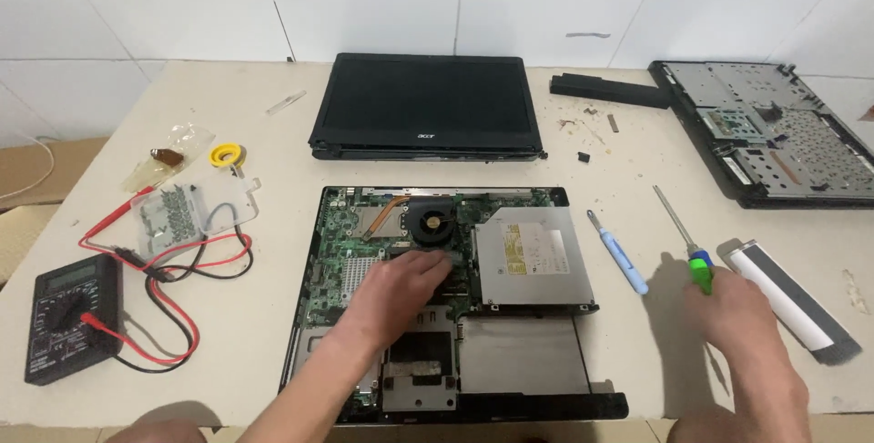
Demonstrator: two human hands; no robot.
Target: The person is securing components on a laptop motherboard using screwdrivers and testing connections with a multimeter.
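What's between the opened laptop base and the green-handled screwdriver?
Head view: a blue-handled screwdriver lies on the table between the laptop base and the green-handled screwdriver.

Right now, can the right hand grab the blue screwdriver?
Probably yes. The right hand rests on the green-handled screwdriver, and the blue screwdriver lies just beside it on bare table, nothing between.

Silver rectangular optical drive: brushed metal, dull sheen.
Black detached laptop screen, far: glossy plastic.
Beige tabletop: matt, smooth.
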